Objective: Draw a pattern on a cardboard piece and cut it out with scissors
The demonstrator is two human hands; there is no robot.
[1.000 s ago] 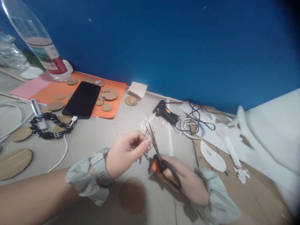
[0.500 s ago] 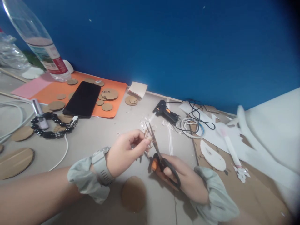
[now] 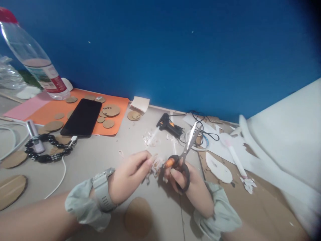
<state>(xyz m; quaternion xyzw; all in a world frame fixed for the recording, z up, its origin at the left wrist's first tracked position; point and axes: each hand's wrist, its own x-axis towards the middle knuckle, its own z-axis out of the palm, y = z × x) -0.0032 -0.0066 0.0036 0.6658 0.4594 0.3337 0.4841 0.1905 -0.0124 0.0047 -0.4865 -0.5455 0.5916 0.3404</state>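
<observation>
— When you begin at the near edge of the table (image 3: 100, 154), what lies there?
— One round disc of brown cardboard (image 3: 138, 217), flat and matt, just in front of both wrists. The wrists have pale green gathered cuffs, and the left one carries a grey watch (image 3: 101, 189) with a ribbed strap.
— And the hands?
— The left hand (image 3: 130, 174) has thumb and forefinger pinched narrow on a small cut piece (image 3: 155, 164), pale and ragged, which is held just above the table between the two hands. The right hand (image 3: 185, 187) is closed around the scissors (image 3: 184, 157), with fingers through the black loop, beside an orange part of the handle. The thin metal blades are together and point up and to the right, away from the piece.
— Was it so half a second ago?
— No. Then the blades leaned to the left against the piece; now they are swung away from it. The left pinch is the same.
— What is further back?
— A black glue gun (image 3: 167, 124) with its cable, a dark glossy phone (image 3: 81, 117) on an orange sheet (image 3: 119, 117) with small cardboard circles, a ring of black beads (image 3: 43, 158), a clear plastic bottle (image 3: 37, 63), a thick white foam sheet (image 3: 288, 134) at the right, and behind all a smooth blue wall (image 3: 175, 50)
</observation>
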